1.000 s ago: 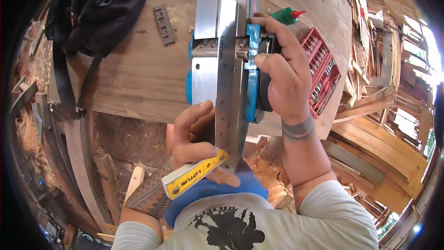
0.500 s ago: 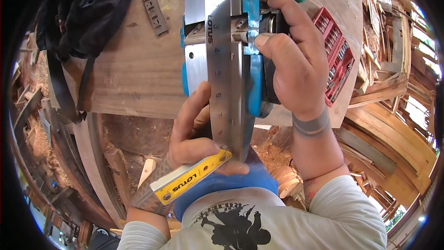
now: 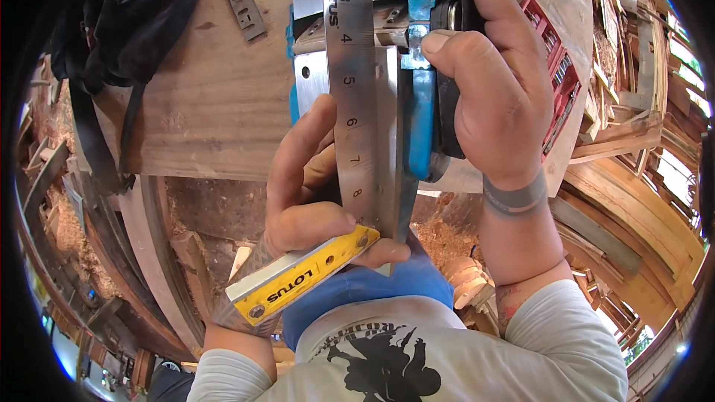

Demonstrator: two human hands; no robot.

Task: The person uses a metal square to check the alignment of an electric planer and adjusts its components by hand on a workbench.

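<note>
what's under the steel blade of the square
The steel blade lies along the metal sole of the blue power planer, held by the right hand. The sole beneath the blade is covered. The left hand grips the yellow stock.

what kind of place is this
Most likely a woodworking shop or carpentry yard. Stacked timber offcuts crowd the right side, sawdust lies under a thick plank bench, and the person's hands hold a try square against an electric planer.

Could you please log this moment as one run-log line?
left hand: holds square by yellow handle | right hand: grips planer | square blade flat on planer sole | over bench
</note>
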